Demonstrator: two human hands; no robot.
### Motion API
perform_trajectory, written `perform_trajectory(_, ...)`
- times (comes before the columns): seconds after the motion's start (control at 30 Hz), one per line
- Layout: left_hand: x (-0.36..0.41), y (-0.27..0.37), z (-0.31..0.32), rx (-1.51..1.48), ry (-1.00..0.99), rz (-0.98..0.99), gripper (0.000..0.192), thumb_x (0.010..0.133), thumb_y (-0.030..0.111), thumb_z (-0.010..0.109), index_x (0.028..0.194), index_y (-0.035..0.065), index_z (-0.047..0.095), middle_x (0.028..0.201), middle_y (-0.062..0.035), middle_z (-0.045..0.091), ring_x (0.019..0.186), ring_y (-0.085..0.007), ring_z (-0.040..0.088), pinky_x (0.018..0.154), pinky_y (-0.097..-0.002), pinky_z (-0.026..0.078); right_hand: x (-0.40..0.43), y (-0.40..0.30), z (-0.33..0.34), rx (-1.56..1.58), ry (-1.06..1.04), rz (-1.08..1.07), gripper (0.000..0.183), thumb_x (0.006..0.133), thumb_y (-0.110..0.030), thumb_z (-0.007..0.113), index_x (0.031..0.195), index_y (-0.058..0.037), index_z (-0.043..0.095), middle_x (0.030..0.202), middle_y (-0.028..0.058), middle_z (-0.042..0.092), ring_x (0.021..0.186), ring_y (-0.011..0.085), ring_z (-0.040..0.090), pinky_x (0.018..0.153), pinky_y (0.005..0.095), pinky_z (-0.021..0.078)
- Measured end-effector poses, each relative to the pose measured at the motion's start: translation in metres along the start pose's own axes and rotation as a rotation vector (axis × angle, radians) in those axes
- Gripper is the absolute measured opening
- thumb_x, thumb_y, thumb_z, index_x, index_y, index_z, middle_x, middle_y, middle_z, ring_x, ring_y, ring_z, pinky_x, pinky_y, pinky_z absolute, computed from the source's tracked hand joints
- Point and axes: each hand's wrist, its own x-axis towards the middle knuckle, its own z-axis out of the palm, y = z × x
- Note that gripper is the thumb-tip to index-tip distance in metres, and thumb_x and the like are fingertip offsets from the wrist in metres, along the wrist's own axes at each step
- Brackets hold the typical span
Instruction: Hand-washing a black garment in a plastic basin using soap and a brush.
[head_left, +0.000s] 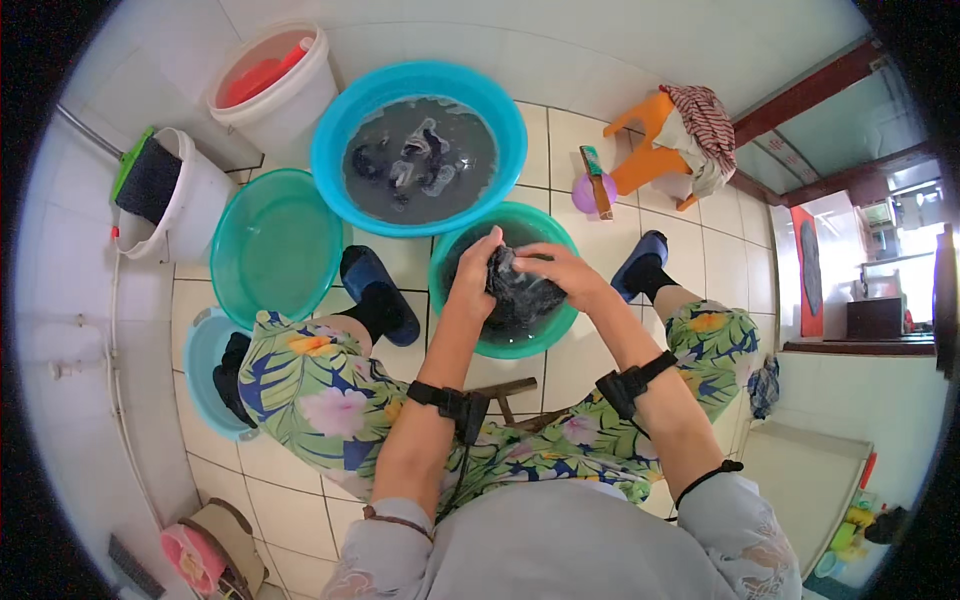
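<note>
My left hand (475, 276) and my right hand (561, 271) are both on a wet, dark piece of cloth (517, 283), bunched between them. The fingers of the right hand press on it from the right side; the left thumb points up along its edge. Beneath them stands a green plastic basin (574, 326) holding dark grey water, and the cloth's lower part hangs toward that water. Just beyond it is a larger blue plastic basin (324, 169) of murky water, in which dark and whitish soaked cloth pieces (424, 150) float.
Left of me are a green basin (277, 247), a light blue tub (199, 375) with black cloth (232, 379), and two white buckets (289, 105). A brush (596, 184) rests on a purple bowl (579, 196) beside an orange stool (649, 154) draped with cloths (701, 124).
</note>
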Motion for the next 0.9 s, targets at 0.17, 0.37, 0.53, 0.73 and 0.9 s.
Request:
perform_trajectory(0.17, 0.015, -0.003, -0.02, 0.01, 0.108, 0.079, 0.023, 0.086, 0.03, 0.063, 0.078, 0.0101, 0.055, 0.075, -0.0016, 0.056, 0.068, -0.0137, 0.056, 0.062, -0.0308, 0.047, -0.015, -0.014, 0.031, -0.683, 0.371, -0.33, 0.027, 0.079, -0.029, 0.067, 0.075, -0.0031, 0.065, 0.064, 0.0057, 0.059, 0.062, 0.0144, 0.055, 0.063, 0.0315, 0.045)
perform_trajectory(0.37, 0.017, -0.034, 0.001, 0.007, 0.095, 0.089, 0.017, 0.089, 0.026, 0.059, 0.084, 0.0096, 0.06, 0.078, -0.0002, 0.059, 0.066, -0.0122, 0.056, 0.062, -0.0294, 0.046, 0.001, 0.003, 0.064, -1.259, 0.722, -0.498, 0.034, 0.087, -0.032, 0.051, 0.067, -0.0055, 0.059, 0.062, 0.018, 0.059, 0.057, 0.0375, 0.059, 0.052, 0.0455, 0.0456)
perform_trajectory(0.53, 0.022, -0.019, -0.018, -0.089, -0.073, -0.056, 0.015, 0.088, 0.021, 0.057, 0.082, 0.0077, 0.059, 0.075, -0.0023, 0.059, 0.068, -0.0161, 0.059, 0.064, -0.0302, 0.048, 0.005, 0.007, 0.07, -1.296, 0.758, -0.493, 0.033, 0.086, -0.032, 0.052, 0.066, -0.0055, 0.057, 0.06, 0.0186, 0.059, 0.052, 0.0352, 0.059, 0.05, 0.045, 0.0471)
perform_trajectory(0.73, 0.011, -0.047, 0.008, -0.078, 0.084, -0.03, 0.014, 0.086, 0.02, 0.052, 0.089, 0.0065, 0.058, 0.084, -0.005, 0.06, 0.076, -0.017, 0.061, 0.067, -0.0331, 0.049, 0.011, 0.001, 0.042, -1.268, 0.783, -0.488, 0.033, 0.086, -0.029, 0.052, 0.064, -0.0051, 0.057, 0.056, 0.0184, 0.057, 0.05, 0.0364, 0.058, 0.047, 0.0448, 0.0455)
perform_trajectory(0.9, 0.041, -0.02, -0.057, -0.042, -0.076, -0.066, 0.015, 0.088, 0.017, 0.05, 0.096, 0.0066, 0.056, 0.087, -0.0067, 0.061, 0.075, -0.0173, 0.061, 0.067, -0.0331, 0.05, 0.005, 0.034, 0.072, -1.507, 0.598, -0.694, 0.03, 0.086, -0.028, 0.052, 0.069, -0.0058, 0.06, 0.061, 0.0181, 0.059, 0.05, 0.0347, 0.058, 0.045, 0.0443, 0.0445)
